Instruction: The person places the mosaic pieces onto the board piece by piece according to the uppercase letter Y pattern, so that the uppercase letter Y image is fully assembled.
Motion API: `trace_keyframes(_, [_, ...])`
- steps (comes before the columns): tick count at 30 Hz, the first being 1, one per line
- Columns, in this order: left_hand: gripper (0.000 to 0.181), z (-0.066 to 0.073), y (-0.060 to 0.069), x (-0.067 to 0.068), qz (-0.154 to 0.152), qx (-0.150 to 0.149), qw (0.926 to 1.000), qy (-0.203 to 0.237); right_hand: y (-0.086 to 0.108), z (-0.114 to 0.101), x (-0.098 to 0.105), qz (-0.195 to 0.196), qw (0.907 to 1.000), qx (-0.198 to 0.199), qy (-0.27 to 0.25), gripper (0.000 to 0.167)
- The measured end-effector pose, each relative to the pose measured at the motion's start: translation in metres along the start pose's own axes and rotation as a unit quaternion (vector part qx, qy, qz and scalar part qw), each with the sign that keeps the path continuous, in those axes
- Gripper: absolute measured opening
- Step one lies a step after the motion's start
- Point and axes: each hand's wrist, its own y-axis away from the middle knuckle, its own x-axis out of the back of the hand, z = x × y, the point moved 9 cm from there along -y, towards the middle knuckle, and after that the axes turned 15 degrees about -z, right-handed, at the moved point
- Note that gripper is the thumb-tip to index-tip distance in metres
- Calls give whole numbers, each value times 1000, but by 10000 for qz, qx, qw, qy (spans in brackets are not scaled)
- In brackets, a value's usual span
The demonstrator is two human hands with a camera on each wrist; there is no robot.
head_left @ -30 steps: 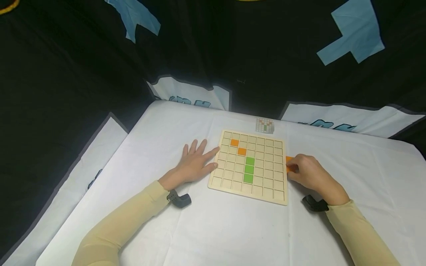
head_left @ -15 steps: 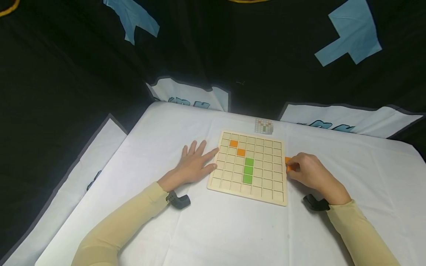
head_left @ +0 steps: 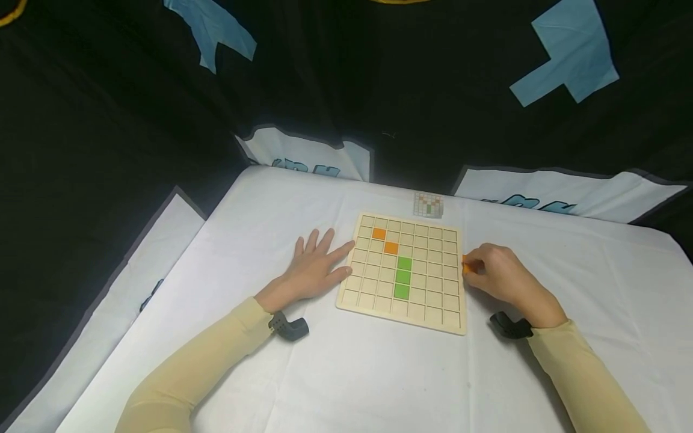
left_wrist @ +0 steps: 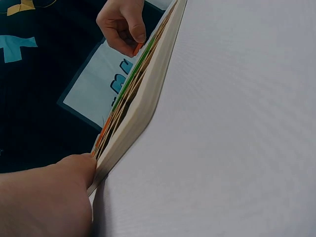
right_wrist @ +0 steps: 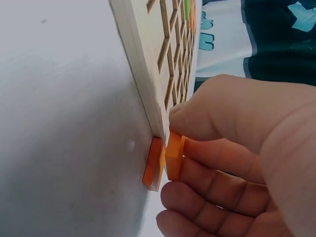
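A pale wooden grid board point(head_left: 433, 299) lies flat on the table. In its cells sit two orange tiles point(head_left: 391, 248) set diagonally and a column of green tiles point(head_left: 403, 277). My left hand point(head_left: 311, 272) rests spread beside the board, with thumb and index finger touching its left edge. Off the right edge, my right hand point(head_left: 500, 273) pinches a square orange tile point(right_wrist: 175, 154) between thumb and fingers. Another orange tile point(right_wrist: 154, 163) lies on the table against the board's side, just by the held one; the hand mostly hides it in the head view.
A small card or block with a printed grid pattern point(head_left: 428, 205) stands behind the board. White cloth point(head_left: 379, 373) covers the table. Black curtain point(head_left: 335, 72) with blue tape patches point(head_left: 574, 51) hangs behind it.
My right hand has risen slightly off the table with an orange tile pinched in its fingers. The left hand stays at the board's edge, and the tiles on the board are unchanged.
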Motion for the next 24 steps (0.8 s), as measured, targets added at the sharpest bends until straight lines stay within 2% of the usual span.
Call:
trace_keyframes(9, [62, -1, -1, 0, 26, -12, 10000, -37, -10, -9, 4, 47, 9998, 183, 16, 15])
trace_keyframes(18, [62, 0, 0, 0, -22, -21, 10000, -2, -27, -20, 4, -78, 9998, 116, -120, 18])
trace_keyframes(24, [62, 0, 0, 0, -19, -9, 10000, -3, -37, -30, 5, 25, 9992, 395, -70, 13])
